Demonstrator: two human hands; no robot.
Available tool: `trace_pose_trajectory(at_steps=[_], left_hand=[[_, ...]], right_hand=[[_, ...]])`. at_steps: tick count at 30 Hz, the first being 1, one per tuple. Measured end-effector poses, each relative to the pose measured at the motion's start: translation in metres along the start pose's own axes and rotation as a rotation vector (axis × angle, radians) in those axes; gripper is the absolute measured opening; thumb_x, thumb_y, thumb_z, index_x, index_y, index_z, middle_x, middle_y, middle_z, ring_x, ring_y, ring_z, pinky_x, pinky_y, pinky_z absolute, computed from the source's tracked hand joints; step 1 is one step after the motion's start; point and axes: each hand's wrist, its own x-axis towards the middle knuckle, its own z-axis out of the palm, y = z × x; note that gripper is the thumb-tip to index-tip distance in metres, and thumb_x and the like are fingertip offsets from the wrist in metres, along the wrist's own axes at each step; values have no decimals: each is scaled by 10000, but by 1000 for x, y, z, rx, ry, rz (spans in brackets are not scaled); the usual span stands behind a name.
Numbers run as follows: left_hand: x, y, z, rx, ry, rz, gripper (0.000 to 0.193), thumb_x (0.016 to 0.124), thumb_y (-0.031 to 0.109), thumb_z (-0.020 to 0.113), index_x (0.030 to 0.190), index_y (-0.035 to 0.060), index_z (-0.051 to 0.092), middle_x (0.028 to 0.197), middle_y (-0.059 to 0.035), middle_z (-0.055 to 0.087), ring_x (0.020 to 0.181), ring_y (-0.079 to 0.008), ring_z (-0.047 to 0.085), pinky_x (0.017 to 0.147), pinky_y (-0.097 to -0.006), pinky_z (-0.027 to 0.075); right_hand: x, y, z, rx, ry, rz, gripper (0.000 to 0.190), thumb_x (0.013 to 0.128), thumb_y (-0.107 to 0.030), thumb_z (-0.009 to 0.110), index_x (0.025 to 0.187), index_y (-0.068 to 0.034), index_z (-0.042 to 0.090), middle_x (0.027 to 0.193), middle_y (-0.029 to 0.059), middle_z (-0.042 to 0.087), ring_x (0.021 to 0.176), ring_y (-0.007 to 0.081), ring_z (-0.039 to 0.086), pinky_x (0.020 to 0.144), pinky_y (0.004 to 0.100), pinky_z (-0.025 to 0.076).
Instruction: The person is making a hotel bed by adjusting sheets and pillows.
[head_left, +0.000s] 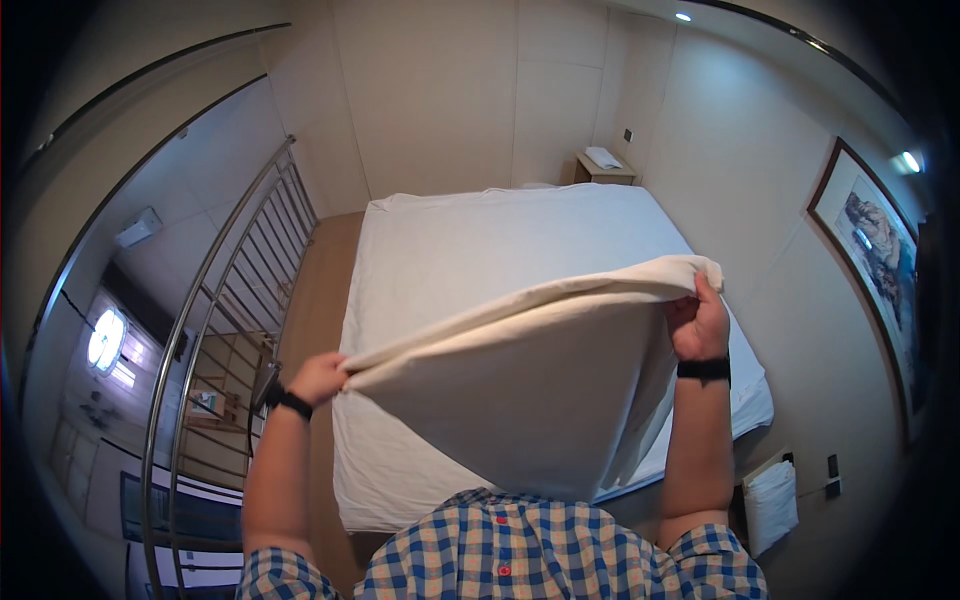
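Observation:
A white cloth, apparently a bed sheet (525, 375), is stretched between my two hands and hangs down in front of my chest. My left hand (321, 377) grips one bunched end, low at the bed's left edge. Higher up, my right hand (699, 322) pinches the other end with the thumb on top, and a folded edge runs slanting between them. Beneath the cloth lies a wide bed (495, 232) with a white cover, slightly wrinkled along its borders. The hanging cloth hides the middle of the bed's near part.
A metal railing (225, 285) runs along the left, past a strip of brown floor (322, 277). At the far right corner a bedside table (600, 174) bears a folded white cloth (602, 157). Another white bundle (772, 506) rests at lower right. A framed picture (870, 247) hangs on the right wall.

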Motion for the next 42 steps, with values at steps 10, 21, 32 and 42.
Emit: trace_pose_trajectory(at_steps=[10, 21, 32, 42], left_hand=[[28, 166, -73, -426, 478, 709, 334, 782, -83, 408, 1004, 11, 637, 949, -51, 640, 872, -119, 583, 817, -231, 446], [-125, 116, -30, 324, 780, 953, 321, 754, -10, 599, 1062, 82, 600, 987, -112, 636, 865, -255, 612, 758, -342, 491], [-151, -205, 193, 453, -49, 80, 344, 745, 94, 572, 1082, 150, 609, 939, -166, 633, 893, -331, 598, 783, -399, 476], [-193, -353, 225, 319, -407, -131, 350, 767, 287, 614, 1110, 220, 618, 1067, -103, 627, 992, -278, 591, 838, -357, 471]], right_hand=[[73, -72, 23, 48, -102, -71, 252, 922, -221, 488, 1090, -34, 508, 1054, 128, 589, 982, 265, 573, 874, 426, 482], [-34, -90, -53, -75, -232, -99, 320, 964, -244, 376, 1187, -48, 497, 1152, 91, 575, 1056, 205, 553, 911, 356, 446], [-173, 97, -396, -375, 502, 623, 285, 949, -186, 401, 1186, -35, 450, 1141, 137, 550, 993, 304, 573, 840, 520, 472], [-216, 94, -399, -852, 679, 1106, 286, 868, -74, 413, 1142, -11, 463, 949, 173, 614, 809, 327, 646, 678, 495, 548]])
